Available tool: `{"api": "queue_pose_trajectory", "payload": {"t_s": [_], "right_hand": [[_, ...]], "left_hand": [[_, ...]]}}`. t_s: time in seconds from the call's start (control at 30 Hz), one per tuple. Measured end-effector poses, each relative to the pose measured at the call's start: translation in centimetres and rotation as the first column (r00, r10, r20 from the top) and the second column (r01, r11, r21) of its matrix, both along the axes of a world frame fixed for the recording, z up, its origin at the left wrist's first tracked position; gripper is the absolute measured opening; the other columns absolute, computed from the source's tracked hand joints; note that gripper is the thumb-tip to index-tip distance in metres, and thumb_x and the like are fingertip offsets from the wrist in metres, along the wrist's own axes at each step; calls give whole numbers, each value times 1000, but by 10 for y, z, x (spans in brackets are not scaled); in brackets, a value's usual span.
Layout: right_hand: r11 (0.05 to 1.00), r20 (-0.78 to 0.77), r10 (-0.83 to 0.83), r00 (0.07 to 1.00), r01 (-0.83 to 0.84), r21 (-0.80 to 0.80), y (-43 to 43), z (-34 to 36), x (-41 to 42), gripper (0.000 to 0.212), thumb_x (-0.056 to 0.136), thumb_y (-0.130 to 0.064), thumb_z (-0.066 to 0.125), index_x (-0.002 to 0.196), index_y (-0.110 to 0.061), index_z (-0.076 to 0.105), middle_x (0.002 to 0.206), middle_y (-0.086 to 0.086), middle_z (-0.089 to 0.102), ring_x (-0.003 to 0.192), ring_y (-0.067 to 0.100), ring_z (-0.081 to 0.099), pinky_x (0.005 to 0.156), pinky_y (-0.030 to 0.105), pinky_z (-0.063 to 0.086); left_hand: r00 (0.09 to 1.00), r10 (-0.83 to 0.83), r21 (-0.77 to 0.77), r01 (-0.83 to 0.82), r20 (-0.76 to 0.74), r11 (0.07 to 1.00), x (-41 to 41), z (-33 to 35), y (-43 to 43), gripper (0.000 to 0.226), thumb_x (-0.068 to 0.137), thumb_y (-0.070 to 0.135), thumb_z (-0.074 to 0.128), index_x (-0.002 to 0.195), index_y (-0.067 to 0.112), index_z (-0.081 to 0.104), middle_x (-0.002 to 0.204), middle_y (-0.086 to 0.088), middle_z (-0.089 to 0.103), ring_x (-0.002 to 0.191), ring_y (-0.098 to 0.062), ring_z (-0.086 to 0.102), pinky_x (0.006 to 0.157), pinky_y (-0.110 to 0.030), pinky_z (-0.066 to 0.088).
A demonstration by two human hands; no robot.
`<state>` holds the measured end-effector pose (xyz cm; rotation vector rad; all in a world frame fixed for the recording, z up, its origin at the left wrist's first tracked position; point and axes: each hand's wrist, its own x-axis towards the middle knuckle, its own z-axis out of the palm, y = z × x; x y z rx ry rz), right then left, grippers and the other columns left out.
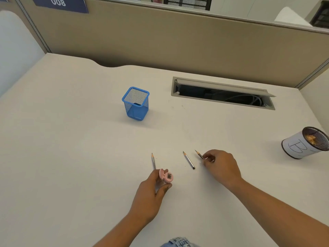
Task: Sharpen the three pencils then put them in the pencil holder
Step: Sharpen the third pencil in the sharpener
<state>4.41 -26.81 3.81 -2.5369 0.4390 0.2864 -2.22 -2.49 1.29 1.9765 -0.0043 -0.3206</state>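
Your right hand [219, 164] pinches 1 pencil [199, 154], tip aimed upper left, seemingly lifted. Your left hand [151, 191], lower centre, clamps the pink sharpener [166, 176], its opening facing right.

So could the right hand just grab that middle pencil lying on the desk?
Probably yes. The middle pencil lies bare on the desk, right beside the right hand, nothing between them. But that hand already pinches another pencil, so it would have to hold both.
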Motion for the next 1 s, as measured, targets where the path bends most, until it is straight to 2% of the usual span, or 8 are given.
{"api": "queue_pose_trajectory", "payload": {"t_s": [0.1, 0.37, 0.5, 0.63, 0.73, 0.8, 0.9, 1.0], "right_hand": [[997, -2, 29, 1000, -29, -68, 4, -2, 3, 8, 83, -28, 65, 86, -33, 70, 78, -16, 69, 79, 14, 67, 69, 32, 57], [997, 13, 11, 1000, -10, -77, 7, -10, 7, 2, 83, -30, 67, 84, -31, 68, 77, -16, 68, 79, 14, 66, 67, 31, 55], [998, 47, 18, 999, -15, -59, 4, -11, 7, 13, 82, -38, 70, 89, -28, 67, 87, -13, 68, 85, 14, 64, 72, 32, 54], [999, 186, -6, 983, 14, -38, 7, -4, 3, 14, 87, -36, 66, 97, -27, 64, 92, -12, 63, 86, 15, 59, 71, 31, 48], [998, 256, 64, 964, -56, -38, 23, 3, 0, 9, 88, -33, 63, 96, -28, 63, 90, -14, 63, 80, 11, 57, 70, 30, 49], [993, 243, 118, 963, -121, -4, 39, 6, -2, 5, 89, -32, 62, 93, -29, 63, 89, -14, 64, 76, 9, 58, 70, 29, 50], [982, 194, 166, 967, -179, 55, 66, 5, -6, 1, 88, -28, 60, 89, -28, 62, 85, -13, 65, 75, 9, 61, 70, 30, 53], [970, 144, 221, 964, -233, 71, 95, -1, -7, 8, 88, -28, 63, 88, -23, 56, 83, -9, 64, 76, 14, 61, 67, 31, 52]], "left_hand": [[1000, 11, 8, -11, -4, 1000, -1, 0, 1, 27, 91, 27, 64, 112, 40, 53, 97, 49, 59, 100, 24, 55, 80, 4, 38], [1000, 12, 19, -12, -11, 1000, -4, 5, -1, 29, 91, 31, 64, 116, 42, 53, 107, 36, 61, 101, 24, 53, 83, 2, 37], [999, 16, 13, -16, -28, 1000, -6, 7, 0, 30, 91, 33, 63, 118, 40, 54, 111, 29, 64, 107, 15, 56, 88, -7, 41], [999, 22, 31, -20, -43, 999, -11, 14, 4, 25, 92, 33, 61, 115, 40, 53, 105, 33, 63, 98, 22, 55, 75, 3, 40], [997, 49, 14, -49, -62, 999, -14, 21, 7, 23, 92, 33, 61, 115, 37, 55, 109, 26, 66, 97, 8, 61, 75, -5, 43], [996, 67, 15, -66, -57, 998, -19, 27, 9, 20, 92, 33, 61, 110, 40, 55, 107, 26, 66, 94, 7, 61, 72, -7, 43], [995, 88, 22, -88, -35, 996, -27, 36, 15, 19, 90, 34, 64, 99, 47, 54, 91, 37, 65, 92, 16, 57, 65, -5, 45], [992, 122, 1, -122, -12, 993, -35, 45, 24, 20, 86, 32, 69, 97, 45, 59, 92, 36, 66, 89, 7, 60, 66, -7, 45]]}}
